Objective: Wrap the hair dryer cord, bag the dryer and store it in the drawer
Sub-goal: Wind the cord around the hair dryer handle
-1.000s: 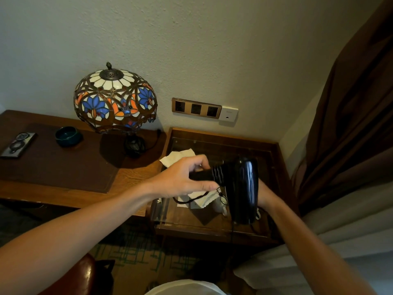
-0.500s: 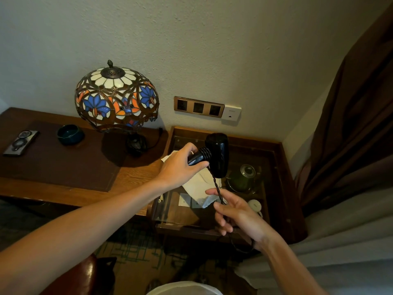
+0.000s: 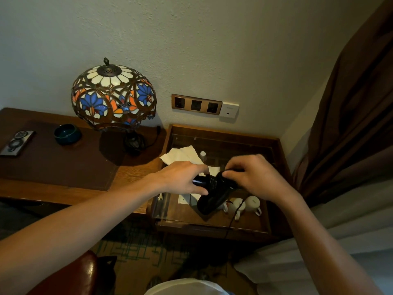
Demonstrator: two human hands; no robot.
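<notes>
A black hair dryer (image 3: 209, 200) hangs over the glass-topped side table (image 3: 274, 184), its barrel pointing down and toward me. My left hand (image 3: 182, 178) grips its handle from the left. Several turns of the black cord (image 3: 212, 180) sit wound round the handle near the body. My right hand (image 3: 251, 177) pinches the cord at the top of the dryer. A loose length of cord (image 3: 234, 213) drops from there past the table's front. A white bag (image 3: 181, 155) lies flat on the glass behind my hands. The drawer is not in view.
White cups (image 3: 253, 204) and a small bottle (image 3: 203, 155) show under the glass. On the wooden desk (image 3: 63, 169) to the left stand a stained-glass lamp (image 3: 113, 96), a dark bowl (image 3: 67, 134) and a tray (image 3: 16, 142). Wall sockets (image 3: 196, 105), a brown curtain (image 3: 350, 124) on the right.
The dryer has tipped from upright to barrel-down and come lower. My right hand rose from the hanging cord below up to the dryer, and more cord is wound on the handle.
</notes>
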